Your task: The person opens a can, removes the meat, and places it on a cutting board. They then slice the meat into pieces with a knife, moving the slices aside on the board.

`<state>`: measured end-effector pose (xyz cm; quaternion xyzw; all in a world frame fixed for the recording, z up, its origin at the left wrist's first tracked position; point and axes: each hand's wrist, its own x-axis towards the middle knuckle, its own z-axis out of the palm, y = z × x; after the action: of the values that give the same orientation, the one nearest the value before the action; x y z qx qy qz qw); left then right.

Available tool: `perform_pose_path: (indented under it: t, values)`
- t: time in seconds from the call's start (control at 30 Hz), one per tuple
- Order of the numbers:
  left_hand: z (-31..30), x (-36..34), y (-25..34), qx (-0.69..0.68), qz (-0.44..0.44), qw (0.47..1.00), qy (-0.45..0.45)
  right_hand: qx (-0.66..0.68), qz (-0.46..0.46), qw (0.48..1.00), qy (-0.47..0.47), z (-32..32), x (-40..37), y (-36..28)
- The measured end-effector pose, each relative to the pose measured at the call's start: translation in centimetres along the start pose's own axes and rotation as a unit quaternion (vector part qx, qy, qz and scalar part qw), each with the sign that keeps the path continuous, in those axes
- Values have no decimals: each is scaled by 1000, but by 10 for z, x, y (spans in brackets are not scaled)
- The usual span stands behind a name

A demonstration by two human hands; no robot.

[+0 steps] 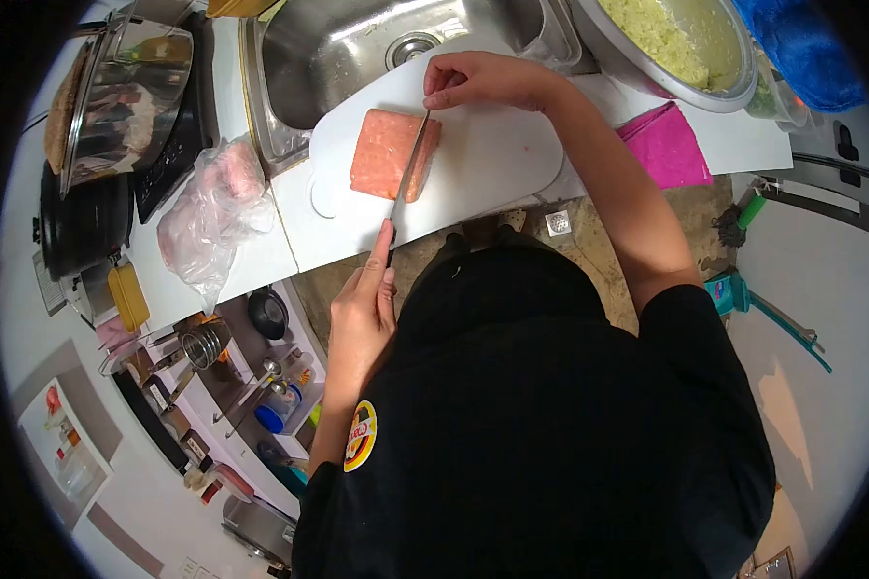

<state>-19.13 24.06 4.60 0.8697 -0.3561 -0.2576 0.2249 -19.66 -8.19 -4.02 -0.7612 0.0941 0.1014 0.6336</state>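
A block of pink minced meat (375, 159) lies on a white cutting board (497, 174) set partly over the sink. Across the right part of the block runs a knife (412, 162), its blade resting along the top. My left hand (362, 314) is closed round the knife's dark handle, with the index finger stretched along it. At the far end of the blade, my right hand (483, 82) has its thumb and fingers pinched together at the knife's tip, just beyond the meat's far edge.
Behind the board is a steel sink (328, 58). A large bowl (637, 63) of shredded pale-green vegetable stands at the back right, near a pink cloth (664, 145). To the left lie a clear plastic bag (208, 227) with pink contents and a steel pot (130, 106).
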Motion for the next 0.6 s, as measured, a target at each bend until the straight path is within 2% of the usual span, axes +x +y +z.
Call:
perform_pose_path:
  t: [0.17, 0.37, 0.47, 0.6]
  values:
    - [4, 1, -4, -11, 11, 1000, 14, 7, -9, 1000, -16, -3, 3, 6]
    - [0, 1, 0, 19, -3, 1000, -11, 4, -12, 1000, -26, -6, 4, 4]
    - [0, 1, 5, -12, -31, 999, -4, -3, 0, 1000, -30, -7, 5, 1]
    - [1, 2, 2, 20, -75, 997, -28, -4, -3, 1000, -30, -7, 6, 2]
